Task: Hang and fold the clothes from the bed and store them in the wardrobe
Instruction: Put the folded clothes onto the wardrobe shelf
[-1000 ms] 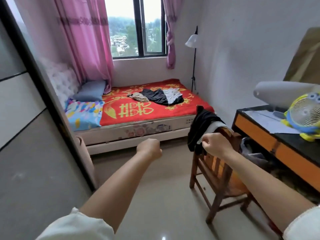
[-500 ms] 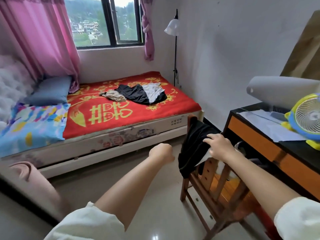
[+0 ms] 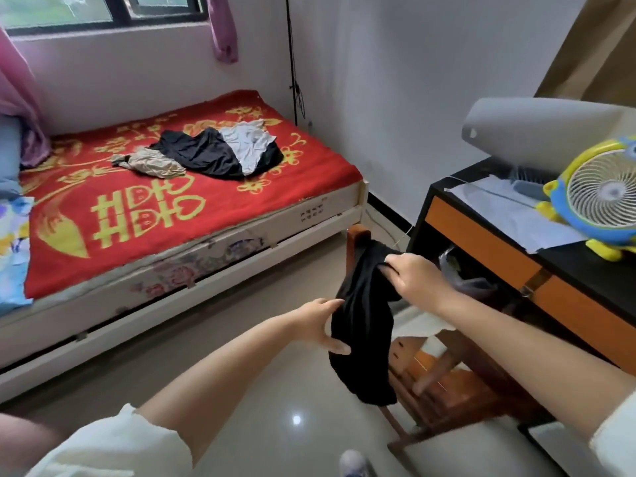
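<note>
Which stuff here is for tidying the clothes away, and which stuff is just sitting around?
For the job:
- black garment, held by the left hand and right hand
- black clothes, grey top and beige garment on the bed

Just lying about:
- wooden chair
- yellow and blue fan on the desk
- papers
- pink curtain

I see open tiled floor between the red-blanketed bed and the brown wooden chair. The black-and-orange desk crowds my right side, just beside the chair.
</note>
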Demonstrator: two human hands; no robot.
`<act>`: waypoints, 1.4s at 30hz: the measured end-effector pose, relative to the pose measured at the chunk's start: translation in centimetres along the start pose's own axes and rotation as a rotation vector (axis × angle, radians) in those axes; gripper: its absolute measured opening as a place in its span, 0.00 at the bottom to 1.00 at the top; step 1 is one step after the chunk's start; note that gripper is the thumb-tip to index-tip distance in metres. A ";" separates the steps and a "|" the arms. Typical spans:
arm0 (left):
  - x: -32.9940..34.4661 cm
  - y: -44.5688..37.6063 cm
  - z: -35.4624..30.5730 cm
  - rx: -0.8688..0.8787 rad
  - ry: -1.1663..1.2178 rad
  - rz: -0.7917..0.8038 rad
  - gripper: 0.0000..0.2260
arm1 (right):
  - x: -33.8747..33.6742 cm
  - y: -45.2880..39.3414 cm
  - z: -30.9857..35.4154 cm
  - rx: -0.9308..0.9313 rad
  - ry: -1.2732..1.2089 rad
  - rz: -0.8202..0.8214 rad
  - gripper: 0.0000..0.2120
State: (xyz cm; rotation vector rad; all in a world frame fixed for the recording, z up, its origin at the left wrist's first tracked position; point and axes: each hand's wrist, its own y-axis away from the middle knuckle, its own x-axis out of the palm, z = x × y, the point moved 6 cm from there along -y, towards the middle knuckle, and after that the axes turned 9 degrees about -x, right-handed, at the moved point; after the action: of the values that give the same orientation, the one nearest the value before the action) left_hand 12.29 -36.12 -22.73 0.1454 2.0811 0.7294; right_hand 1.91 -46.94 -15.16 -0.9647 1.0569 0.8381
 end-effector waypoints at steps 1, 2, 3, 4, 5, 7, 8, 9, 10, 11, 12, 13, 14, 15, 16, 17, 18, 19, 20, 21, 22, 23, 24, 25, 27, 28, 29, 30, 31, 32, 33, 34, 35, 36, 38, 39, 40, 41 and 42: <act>-0.3 -0.1 -0.2 0.017 0.067 -0.035 0.41 | -0.9 -0.8 -0.6 0.038 -0.099 -0.046 0.15; -0.6 -0.4 -0.5 0.045 0.158 -0.094 0.42 | -1.7 -1.5 -1.3 0.075 -0.207 -0.079 0.14; -1.2 -0.6 -0.9 0.072 0.272 -0.165 0.39 | -2.7 -2.1 -1.7 0.119 -0.298 -0.110 0.14; -2.1 -0.7 -1.3 0.090 0.408 -0.244 0.31 | -3.5 -2.6 -2.3 0.154 -0.347 -0.144 0.15; -3.2 -0.9 -1.8 0.082 0.571 -0.300 0.22 | -4.5 -2.9 -3.0 0.177 -0.367 -0.175 0.15; -5.5 -1.1 -2.4 0.062 0.882 -0.357 0.12 | -5.9 -3.4 -4.4 0.219 -0.424 -0.221 0.14; -7.0 -1.6 -3.0 0.061 1.037 -0.348 0.11 | -6.9 -3.9 -5.7 0.249 -0.451 -0.244 0.15; -8.2 -1.9 -3.6 0.071 1.195 -0.305 0.10 | -7.8 -4.2 -6.8 0.285 -0.471 -0.281 0.16; -9.6 -2.4 -4.2 0.089 1.326 -0.255 0.09 | -8.7 -4.6 -8.1 0.330 -0.500 -0.329 0.16; -11.2 -2.9 -5.1 0.120 1.410 -0.218 0.09 | -9.6 -5.1 -9.5 0.377 -0.528 -0.388 0.16; -12.8 -3.4 -6.0 0.146 1.469 -0.202 0.08 | -10.4 -5.6 -10.9 0.428 -0.568 -0.439 0.16; -14.3 -3.9 -6.9 0.155 1.500 -0.210 0.07 | -11.2 -6.1 -12.1 0.464 -0.606 -0.490 0.15; -15.8 -4.4 -8.0 0.161 1.521 -0.228 0.07 | -12.2 -6.9 -13.1 0.480 -0.624 -0.532 0.15; -17.1 -4.9 -8.9 0.158 1.533 -0.252 0.07 | -13.0 -7.6 -13.8 0.488 -0.630 -0.560 0.15; -18.6 -5.3 -9.9 0.164 1.552 -0.265 0.09 | -14.0 -8.4 -14.5 0.482 -0.643 -0.595 0.14; -20.1 -5.7 -10.7 0.172 1.570 -0.278 0.10 | -15.2 -9.4 -15.0 0.467 -0.662 -0.639 0.14; -21.5 -6.0 -11.4 0.176 1.600 -0.269 0.12 | -16.3 -10.2 -15.3 0.458 -0.683 -0.673 0.13; -22.9 -6.2 -11.8 0.180 1.613 -0.265 0.15 | -17.4 -11.0 -15.5 0.446 -0.675 -0.703 0.14; -24.7 -6.1 -12.0 0.199 1.615 -0.277 0.17 | -18.6 -12.3 -15.6 0.410 -0.642 -0.721 0.16; -26.3 -6.0 -11.9 0.210 1.611 -0.307 0.18 | -19.4 -13.5 -15.5 0.378 -0.595 -0.716 0.17; -27.6 -5.9 -11.5 0.219 1.613 -0.339 0.18 | -19.9 -14.6 -15.3 0.349 -0.558 -0.698 0.17; -29.0 -5.6 -11.0 0.233 1.612 -0.391 0.16 | -20.4 -15.9 -15.0 0.324 -0.531 -0.678 0.17; -30.4 -5.2 -10.2 0.251 1.597 -0.455 0.14 | -20.5 -17.3 -14.7 0.294 -0.521 -0.656 0.17; -32.2 -4.7 -9.1 0.270 1.553 -0.545 0.11 | -20.7 -19.1 -14.0 0.266 -0.518 -0.637 0.18; -35.0 -3.9 -6.9 0.278 1.439 -0.701 0.09 | -20.7 -22.0 -12.8 0.232 -0.491 -0.580 0.19; -36.5 -3.3 -5.4 0.280 1.405 -0.760 0.09 | -20.4 -24.1 -11.9 0.212 -0.485 -0.537 0.20; -37.9 -3.0 -3.7 0.275 1.393 -0.801 0.08 | -19.9 -26.1 -10.8 0.187 -0.488 -0.505 0.20; -39.2 -2.6 -1.8 0.264 1.395 -0.828 0.08 | -19.0 -28.4 -9.6 0.169 -0.498 -0.464 0.20; -40.4 -2.3 -0.3 0.254 1.412 -0.843 0.07 | -18.5 -30.3 -8.3 0.147 -0.491 -0.433 0.18; -41.6 -2.0 1.4 0.246 1.444 -0.865 0.06 | -17.4 -32.4 -7.0 0.128 -0.513 -0.391 0.13; -42.7 -1.7 3.0 0.226 1.469 -0.892 0.07 | -16.4 -34.1 -5.5 0.087 -0.563 -0.354 0.06; -43.7 -1.5 4.5 0.198 1.494 -0.922 0.06 | -15.4 -35.7 -4.1 0.048 -0.640 -0.310 0.12; -45.1 -1.4 6.8 0.172 1.505 -0.947 0.05 | -14.0 -37.9 -2.2 -0.029 -0.773 -0.249 0.23; -45.7 -1.3 7.9 0.154 1.529 -0.952 0.05 | -13.1 -38.9 -0.7 -0.116 -0.884 -0.169 0.31; -48.4 -1.3 12.1 0.127 1.563 -0.945 0.07 | -10.3 -42.8 3.4 -0.269 -0.886 -0.053 0.41; -49.4 -1.4 14.1 0.102 1.571 -0.943 0.08 | -9.1 -44.4 5.0 -0.327 -0.767 -0.046 0.42; -50.7 -1.2 16.2 0.088 1.569 -0.938 0.09 | -8.0 -46.6 6.5 -0.358 -0.664 -0.110 0.41; -51.6 -1.2 17.9 0.071 1.545 -0.946 0.08 | -7.5 -48.3 7.5 -0.375 -0.599 -0.216 0.36; -52.7 -1.0 19.6 0.055 1.480 -0.971 0.07 | -7.1 -50.0 8.1 -0.343 -0.623 -0.329 0.27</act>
State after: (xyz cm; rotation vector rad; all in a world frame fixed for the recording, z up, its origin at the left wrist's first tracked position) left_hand 59.02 -47.41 6.41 -1.7231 2.9477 0.0482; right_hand 47.85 -57.85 4.64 -1.0285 0.2144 0.9702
